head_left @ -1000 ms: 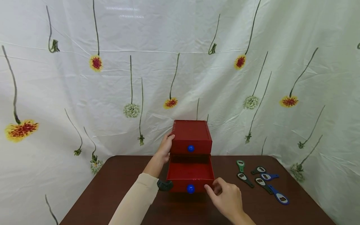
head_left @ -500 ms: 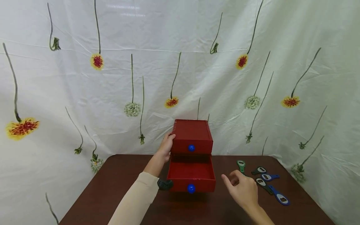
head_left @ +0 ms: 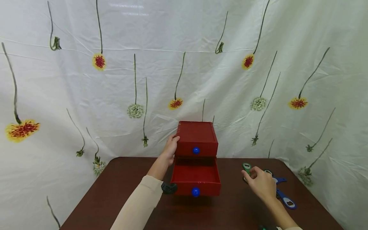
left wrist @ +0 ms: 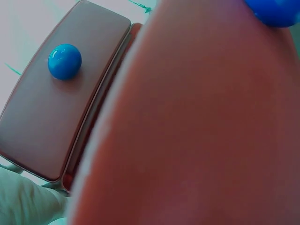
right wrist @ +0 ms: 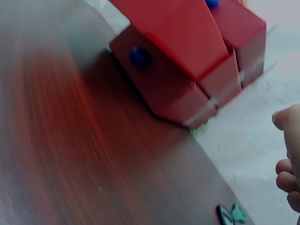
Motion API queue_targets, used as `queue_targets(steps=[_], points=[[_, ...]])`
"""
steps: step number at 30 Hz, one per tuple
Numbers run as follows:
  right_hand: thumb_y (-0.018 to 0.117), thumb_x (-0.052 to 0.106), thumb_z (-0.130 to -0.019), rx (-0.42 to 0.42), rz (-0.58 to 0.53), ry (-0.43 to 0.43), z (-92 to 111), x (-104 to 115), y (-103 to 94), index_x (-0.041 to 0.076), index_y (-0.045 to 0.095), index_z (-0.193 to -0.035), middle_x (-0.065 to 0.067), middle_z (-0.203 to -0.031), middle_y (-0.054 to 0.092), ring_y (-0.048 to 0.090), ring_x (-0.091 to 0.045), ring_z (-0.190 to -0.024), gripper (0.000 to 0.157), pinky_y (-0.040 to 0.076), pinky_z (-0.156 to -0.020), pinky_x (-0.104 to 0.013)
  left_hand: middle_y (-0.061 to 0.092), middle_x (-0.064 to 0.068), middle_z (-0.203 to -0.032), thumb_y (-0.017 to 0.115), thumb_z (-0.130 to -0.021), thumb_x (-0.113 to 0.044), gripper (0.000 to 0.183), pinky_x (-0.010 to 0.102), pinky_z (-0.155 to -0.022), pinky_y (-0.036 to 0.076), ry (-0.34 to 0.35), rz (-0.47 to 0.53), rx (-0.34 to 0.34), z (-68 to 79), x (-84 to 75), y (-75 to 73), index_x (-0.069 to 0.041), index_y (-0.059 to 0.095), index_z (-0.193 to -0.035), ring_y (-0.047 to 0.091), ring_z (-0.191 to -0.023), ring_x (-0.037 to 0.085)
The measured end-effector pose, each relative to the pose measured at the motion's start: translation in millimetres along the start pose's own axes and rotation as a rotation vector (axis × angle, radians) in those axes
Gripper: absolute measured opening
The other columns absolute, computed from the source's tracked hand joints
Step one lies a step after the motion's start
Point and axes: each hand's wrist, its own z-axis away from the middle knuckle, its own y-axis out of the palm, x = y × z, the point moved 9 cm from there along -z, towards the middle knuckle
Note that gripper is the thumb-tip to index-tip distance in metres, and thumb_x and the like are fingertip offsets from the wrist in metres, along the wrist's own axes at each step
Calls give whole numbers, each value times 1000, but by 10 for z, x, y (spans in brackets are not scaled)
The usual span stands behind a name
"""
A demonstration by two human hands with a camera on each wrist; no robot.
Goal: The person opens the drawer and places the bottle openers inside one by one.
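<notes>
A red drawer cabinet (head_left: 196,131) with blue knobs stands at the back middle of the table. Its middle drawer (head_left: 196,174) is pulled out and shows a bare red floor; the top drawer (head_left: 184,149) is closed. My left hand (head_left: 169,150) rests against the cabinet's upper left side, its far fingers mostly hidden. To the right, my right hand (head_left: 263,183) hovers above several bottle openers, fingers loosely bent and holding nothing. A green bottle opener (head_left: 246,166) lies just beyond its fingertips. Blue bottle openers (head_left: 287,201) show beside the hand, which covers some of the dark ones.
The dark brown table (head_left: 120,191) has its back edge close to a white flowered cloth (head_left: 155,124). A closed bottom drawer (right wrist: 159,77) sits under the pulled-out one, which juts toward the table's front.
My right hand has left the open drawer's right front corner and moved right and slightly away, over the bottle openers. My left hand has stayed at the cabinet's side.
</notes>
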Motion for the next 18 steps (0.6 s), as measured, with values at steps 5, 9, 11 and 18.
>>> queue_targets(steps=[5, 9, 11, 18], points=[[78, 47, -91, 76, -8, 66, -25, -191, 118, 7, 73, -93, 4, -73, 70, 59, -13, -56, 41, 46, -48, -33, 35, 18, -153, 43, -110, -35, 56, 57, -103, 39, 13, -3, 1, 14, -7, -21, -15, 29, -160, 43, -131, 40], [80, 39, -92, 111, -41, 73, -15, -320, 219, 1, 73, -97, -1, -76, 71, 65, -19, -64, 38, 52, -57, -40, 36, 18, -154, 43, -110, -35, 56, 57, -104, 39, 12, 6, 4, 12, -5, -14, -15, 29, -160, 43, -132, 40], [80, 34, -92, 129, -50, 82, 0, -402, 278, -2, 72, -100, -6, -79, 72, 67, -25, -69, 38, 54, -63, -45, 34, 17, -156, 44, -110, -35, 56, 58, -105, 38, 8, 10, 2, 14, -12, -1, -15, 30, -161, 42, -134, 40], [77, 33, -93, 233, -54, 153, 62, -657, 575, -17, 64, -120, -34, -114, 65, 61, -52, -105, 58, 49, -86, -64, 28, 14, -159, 45, -109, -33, 56, 60, -108, 34, 7, 18, -4, 36, -42, -22, -15, 30, -161, 38, -137, 40]])
